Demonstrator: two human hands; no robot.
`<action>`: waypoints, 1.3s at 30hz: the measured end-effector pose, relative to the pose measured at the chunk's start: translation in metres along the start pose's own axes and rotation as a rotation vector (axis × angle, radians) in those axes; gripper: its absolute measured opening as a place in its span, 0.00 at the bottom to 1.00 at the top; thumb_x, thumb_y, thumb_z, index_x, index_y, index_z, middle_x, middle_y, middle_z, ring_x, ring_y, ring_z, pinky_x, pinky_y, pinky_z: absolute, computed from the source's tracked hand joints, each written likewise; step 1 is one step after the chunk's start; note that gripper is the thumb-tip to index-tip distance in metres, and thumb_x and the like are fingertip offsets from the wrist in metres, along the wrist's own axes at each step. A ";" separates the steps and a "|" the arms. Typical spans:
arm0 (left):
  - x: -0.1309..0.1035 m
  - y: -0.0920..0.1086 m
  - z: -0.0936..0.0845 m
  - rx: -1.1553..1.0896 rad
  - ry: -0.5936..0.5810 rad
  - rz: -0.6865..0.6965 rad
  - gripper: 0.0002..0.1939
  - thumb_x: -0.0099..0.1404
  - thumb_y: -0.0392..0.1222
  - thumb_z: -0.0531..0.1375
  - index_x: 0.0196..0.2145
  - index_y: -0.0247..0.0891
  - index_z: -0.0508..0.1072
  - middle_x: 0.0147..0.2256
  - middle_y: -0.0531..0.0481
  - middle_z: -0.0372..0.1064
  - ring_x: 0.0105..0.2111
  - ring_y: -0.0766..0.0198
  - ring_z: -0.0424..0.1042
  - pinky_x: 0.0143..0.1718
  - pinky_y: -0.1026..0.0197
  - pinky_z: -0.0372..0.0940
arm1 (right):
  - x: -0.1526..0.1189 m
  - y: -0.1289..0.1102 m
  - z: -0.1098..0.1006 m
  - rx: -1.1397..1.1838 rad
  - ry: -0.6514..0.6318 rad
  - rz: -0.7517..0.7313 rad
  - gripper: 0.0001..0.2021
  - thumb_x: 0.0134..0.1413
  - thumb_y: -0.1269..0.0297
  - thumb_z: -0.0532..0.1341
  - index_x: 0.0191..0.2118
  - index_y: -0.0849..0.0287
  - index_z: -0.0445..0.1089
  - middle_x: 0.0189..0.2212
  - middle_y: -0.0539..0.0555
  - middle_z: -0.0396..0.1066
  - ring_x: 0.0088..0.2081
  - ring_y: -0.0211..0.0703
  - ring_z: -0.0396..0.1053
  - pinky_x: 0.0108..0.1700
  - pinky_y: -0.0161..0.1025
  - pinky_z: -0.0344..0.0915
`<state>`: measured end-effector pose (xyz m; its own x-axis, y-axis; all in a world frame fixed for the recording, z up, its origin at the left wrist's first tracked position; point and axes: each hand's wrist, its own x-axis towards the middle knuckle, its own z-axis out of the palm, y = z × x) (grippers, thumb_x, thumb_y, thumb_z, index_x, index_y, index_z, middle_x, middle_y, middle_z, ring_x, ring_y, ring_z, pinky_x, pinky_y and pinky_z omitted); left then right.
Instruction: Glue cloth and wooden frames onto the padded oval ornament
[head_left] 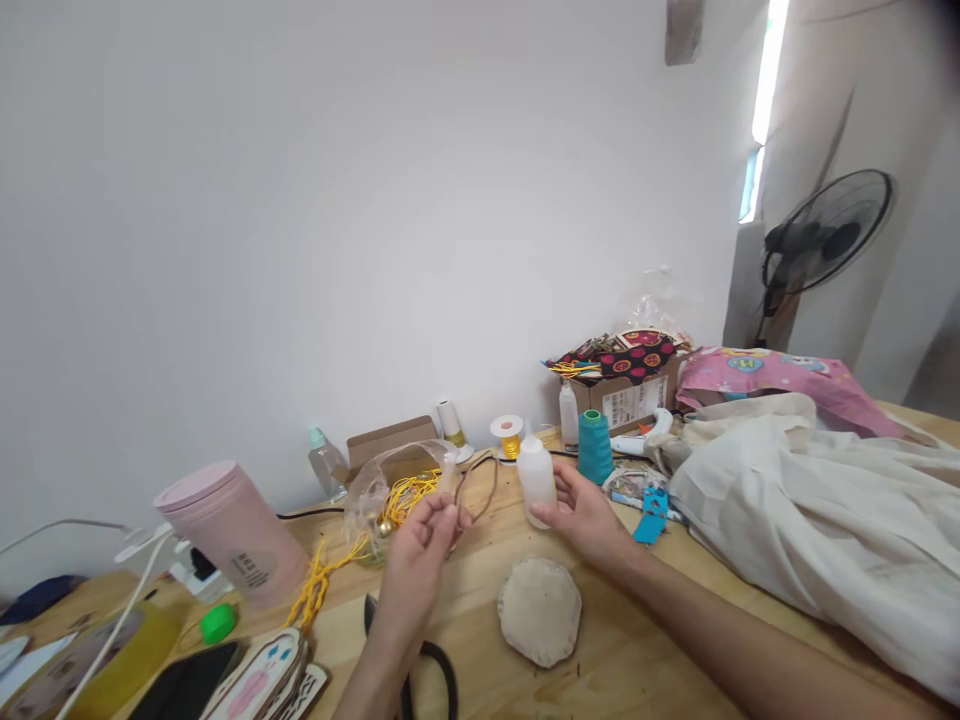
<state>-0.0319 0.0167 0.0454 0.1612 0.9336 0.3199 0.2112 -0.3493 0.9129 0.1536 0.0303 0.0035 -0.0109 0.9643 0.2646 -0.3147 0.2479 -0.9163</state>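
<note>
Near the middle of the wooden table, my right hand (589, 510) has its thumb and fingers around the lower part of a white translucent squeeze bottle (536, 480), which stands nearly upright. My left hand (427, 545) is closed in a pinch on a thin brown cord (491, 490) that loops up to the right of the fingers. Below the bottle lies a round beige fabric piece (540, 612) with a gathered edge. Just behind my left hand is a clear plastic bag (365, 490) with yellow cords (411, 492).
A pink tumbler (236, 540), green cap (218, 623) and phone (187, 685) are at left. Teal thread (594, 450), a yellow spool (509, 440) and a filled cardboard box (634, 402) stand behind. White cloth (810, 520) covers the right side. A black cable (442, 665) lies in front.
</note>
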 end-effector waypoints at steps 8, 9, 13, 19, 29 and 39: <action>-0.003 0.013 -0.006 -0.815 0.146 -0.269 0.04 0.56 0.28 0.56 0.28 0.35 0.67 0.24 0.54 0.64 0.27 0.67 0.69 0.27 0.63 0.70 | 0.000 0.016 0.006 -0.376 -0.054 -0.107 0.20 0.36 0.72 0.63 0.41 0.56 0.65 0.37 0.53 0.71 0.41 0.49 0.66 0.43 0.44 0.61; -0.003 0.011 -0.005 -0.840 0.154 -0.278 0.06 0.56 0.27 0.55 0.28 0.34 0.68 0.24 0.54 0.65 0.26 0.68 0.69 0.29 0.63 0.70 | 0.000 0.015 0.005 -0.410 -0.049 -0.126 0.21 0.36 0.73 0.62 0.42 0.56 0.65 0.38 0.54 0.70 0.41 0.49 0.66 0.43 0.44 0.60; -0.004 0.007 0.000 -0.950 0.175 -0.331 0.10 0.58 0.24 0.51 0.29 0.32 0.70 0.24 0.53 0.66 0.25 0.73 0.69 0.34 0.65 0.70 | -0.001 -0.001 0.002 -0.513 0.050 -0.230 0.24 0.37 0.73 0.60 0.46 0.57 0.63 0.45 0.55 0.66 0.48 0.50 0.60 0.50 0.46 0.53; -0.004 0.002 0.010 -0.927 0.194 -0.337 0.10 0.58 0.26 0.53 0.31 0.35 0.71 0.24 0.54 0.67 0.25 0.72 0.69 0.35 0.64 0.69 | -0.021 -0.028 0.014 -0.643 0.053 -0.359 0.09 0.51 0.63 0.54 0.34 0.59 0.68 0.25 0.51 0.69 0.25 0.39 0.65 0.27 0.34 0.60; -0.027 0.013 0.044 -0.479 0.198 -0.089 0.42 0.48 0.36 0.64 0.56 0.52 0.48 0.60 0.49 0.44 0.57 0.59 0.49 0.52 0.61 0.54 | -0.029 -0.023 0.031 -0.921 -0.112 -0.610 0.11 0.52 0.68 0.52 0.23 0.57 0.68 0.16 0.50 0.65 0.19 0.37 0.59 0.22 0.34 0.51; -0.014 0.003 -0.001 -1.058 0.088 -0.248 0.27 0.55 0.48 0.57 0.52 0.48 0.57 0.52 0.45 0.60 0.52 0.55 0.59 0.42 0.57 0.64 | -0.008 -0.049 0.024 -0.861 0.024 -0.566 0.09 0.53 0.60 0.54 0.35 0.55 0.69 0.25 0.52 0.70 0.25 0.40 0.65 0.30 0.37 0.58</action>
<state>-0.0341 0.0023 0.0440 0.1504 0.9858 0.0750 -0.7147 0.0560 0.6972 0.1460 0.0086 0.0537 -0.0512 0.6845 0.7272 0.5191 0.6404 -0.5661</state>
